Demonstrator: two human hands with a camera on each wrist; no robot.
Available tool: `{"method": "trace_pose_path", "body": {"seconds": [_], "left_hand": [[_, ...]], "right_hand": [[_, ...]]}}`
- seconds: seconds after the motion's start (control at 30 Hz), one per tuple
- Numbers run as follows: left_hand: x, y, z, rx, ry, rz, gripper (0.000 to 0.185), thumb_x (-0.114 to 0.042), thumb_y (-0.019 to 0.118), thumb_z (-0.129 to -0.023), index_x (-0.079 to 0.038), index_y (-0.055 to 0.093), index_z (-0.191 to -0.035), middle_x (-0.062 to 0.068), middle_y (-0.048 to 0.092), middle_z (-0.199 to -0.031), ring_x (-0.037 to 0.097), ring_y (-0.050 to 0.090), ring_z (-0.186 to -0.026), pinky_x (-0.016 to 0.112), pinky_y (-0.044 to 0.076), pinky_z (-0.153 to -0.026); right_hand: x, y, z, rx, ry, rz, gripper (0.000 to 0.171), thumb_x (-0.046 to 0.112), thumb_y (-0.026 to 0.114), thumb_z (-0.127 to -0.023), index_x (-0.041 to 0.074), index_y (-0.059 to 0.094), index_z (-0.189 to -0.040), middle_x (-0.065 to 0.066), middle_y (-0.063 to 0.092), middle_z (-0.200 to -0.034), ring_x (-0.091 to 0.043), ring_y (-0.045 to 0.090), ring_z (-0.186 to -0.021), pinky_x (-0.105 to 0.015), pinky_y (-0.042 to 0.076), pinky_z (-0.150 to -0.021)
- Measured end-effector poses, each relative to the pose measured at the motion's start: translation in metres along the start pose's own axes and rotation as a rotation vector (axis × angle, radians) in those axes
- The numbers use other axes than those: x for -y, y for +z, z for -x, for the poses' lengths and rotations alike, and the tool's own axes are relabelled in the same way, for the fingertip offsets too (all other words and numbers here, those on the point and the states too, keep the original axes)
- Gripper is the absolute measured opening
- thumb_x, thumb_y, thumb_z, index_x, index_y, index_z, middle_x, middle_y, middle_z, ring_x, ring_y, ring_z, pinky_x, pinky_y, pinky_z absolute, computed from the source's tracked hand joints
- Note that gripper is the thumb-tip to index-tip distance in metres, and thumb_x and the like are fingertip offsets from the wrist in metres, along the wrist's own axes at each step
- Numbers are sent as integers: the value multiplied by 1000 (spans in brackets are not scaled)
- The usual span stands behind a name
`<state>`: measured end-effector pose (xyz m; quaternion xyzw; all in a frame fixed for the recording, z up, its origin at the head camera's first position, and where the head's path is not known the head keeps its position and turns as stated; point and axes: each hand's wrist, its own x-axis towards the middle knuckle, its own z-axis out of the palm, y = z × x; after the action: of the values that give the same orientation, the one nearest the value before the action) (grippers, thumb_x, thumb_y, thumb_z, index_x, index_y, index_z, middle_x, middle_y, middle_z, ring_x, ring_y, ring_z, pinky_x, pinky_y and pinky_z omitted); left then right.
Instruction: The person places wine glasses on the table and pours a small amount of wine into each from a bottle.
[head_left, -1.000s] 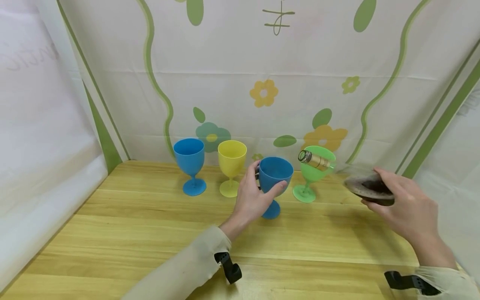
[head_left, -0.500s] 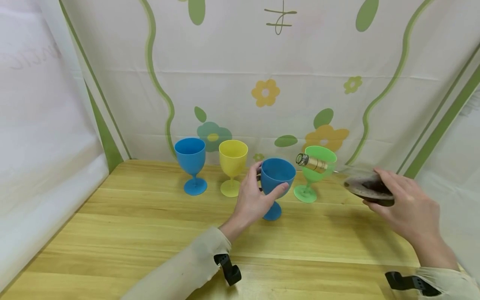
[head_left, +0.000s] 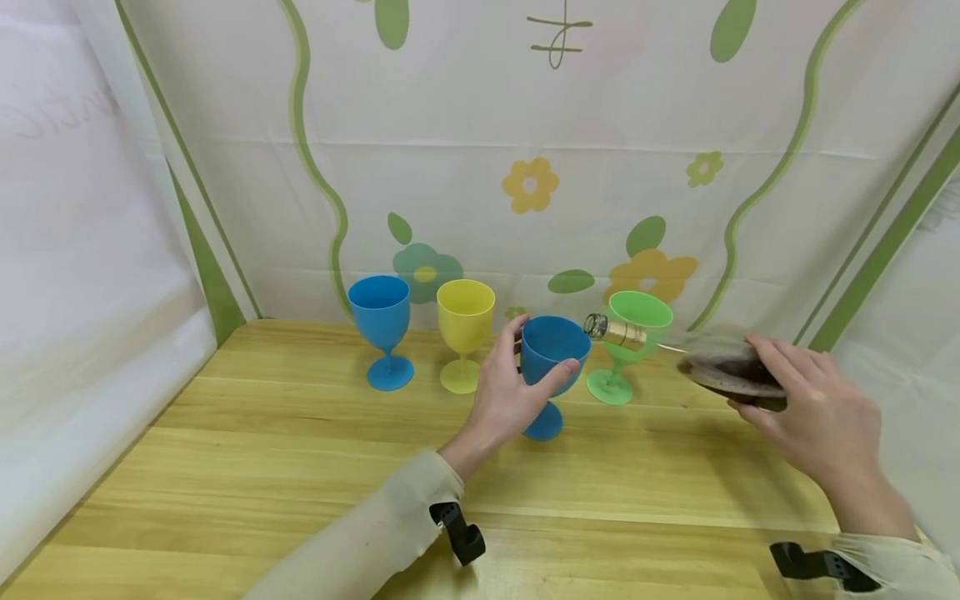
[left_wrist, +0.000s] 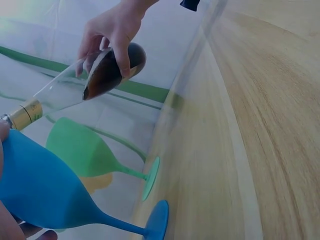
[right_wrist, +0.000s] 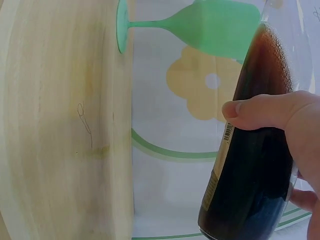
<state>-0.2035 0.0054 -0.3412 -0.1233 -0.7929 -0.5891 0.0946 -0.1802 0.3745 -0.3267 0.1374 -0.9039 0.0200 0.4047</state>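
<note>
My left hand [head_left: 510, 392] grips the bowl of a blue goblet [head_left: 552, 354] that stands on the wooden table [head_left: 300, 467]; the goblet also shows in the left wrist view [left_wrist: 45, 192]. My right hand [head_left: 813, 408] holds a clear glass bottle [head_left: 723, 367] of dark liquid, tipped almost level. Its gold-foiled neck [head_left: 618, 332] points left, with the mouth just above the blue goblet's right rim. The dark liquid lies in the bottle's body [right_wrist: 255, 150] and in the left wrist view [left_wrist: 107, 70].
A green goblet [head_left: 633, 333] stands just behind the bottle neck. A yellow goblet [head_left: 465, 321] and a second blue goblet [head_left: 381, 321] stand to the left near the back. Flower-printed cloth walls [head_left: 525, 167] close in the table on three sides.
The bottle has moved left and tipped a little lower, bringing its mouth from over the green goblet to the blue goblet's rim. My left hand stays on the blue goblet.
</note>
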Motion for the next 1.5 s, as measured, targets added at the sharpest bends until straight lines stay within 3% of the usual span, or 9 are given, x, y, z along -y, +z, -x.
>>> {"method": "trace_pose_path", "body": {"seconds": [0.1,0.17,0.23,0.3,0.33,0.53,0.57,1.2,1.5], "left_hand": [[2,0,0,2,8,14,87,-53,75,-95,-23,32,-165,10,51,-160,33,54,-144,56,55,-110],[3,0,-1,2,17,20,86,-52,75,-95,-23,33,-165,10,51,-160,33,54,-144,57,54,-111],[4,0,-1,1,24,22,86,-52,75,-96,-23,33,-164,11,51,-160,33,54,-143,58,54,-110],[4,0,-1,-2,29,22,85,-52,75,-96,-22,34,-164,11,52,-159,33,55,-143,59,54,-111],[5,0,-1,-4,31,24,84,-52,75,-96,-22,35,-164,11,53,-158,33,55,-142,59,54,-110],[3,3,-1,-17,36,17,84,-51,76,-95,-20,37,-162,12,56,-156,34,59,-139,59,55,-109],[3,4,-1,-19,36,14,84,-50,76,-95,-20,37,-162,12,56,-155,34,59,-139,59,55,-109],[3,9,1,-44,43,6,81,-51,76,-95,-20,39,-161,11,57,-155,34,60,-138,58,56,-107],[3,11,2,-51,49,7,81,-52,76,-95,-20,39,-161,12,57,-156,35,60,-138,59,55,-108]], "right_hand": [[0,0,0,-10,-11,4,107,98,19,-86,20,62,-145,-17,70,-131,-43,62,-114,-57,39,-44],[0,-1,0,-12,-20,0,90,88,50,-87,20,62,-145,-17,70,-132,-43,62,-115,-62,43,-48],[-1,-2,0,-17,-38,4,84,65,77,-76,20,62,-146,-17,71,-132,-43,62,-116,-65,46,-53],[-1,-3,-1,-21,-53,4,93,39,87,-58,19,62,-146,-17,71,-132,-44,62,-117,-66,48,-56],[-1,-3,-2,-26,-64,11,93,38,89,-59,19,62,-147,-17,71,-132,-44,62,-117,-66,48,-56],[2,-6,-4,-47,-109,21,86,40,80,-69,17,61,-149,-19,71,-133,-46,62,-117,-67,51,-65],[3,-7,-4,-47,-114,17,92,32,79,-60,16,61,-149,-20,71,-132,-47,61,-117,-67,51,-67],[2,-16,-7,-116,-165,71,117,11,94,-41,19,59,-153,-18,71,-132,-48,63,-118,-67,52,-70],[2,-23,-9,-61,-177,116,111,13,93,-52,19,55,-156,-19,70,-133,-48,61,-120,-63,55,-71]]}}
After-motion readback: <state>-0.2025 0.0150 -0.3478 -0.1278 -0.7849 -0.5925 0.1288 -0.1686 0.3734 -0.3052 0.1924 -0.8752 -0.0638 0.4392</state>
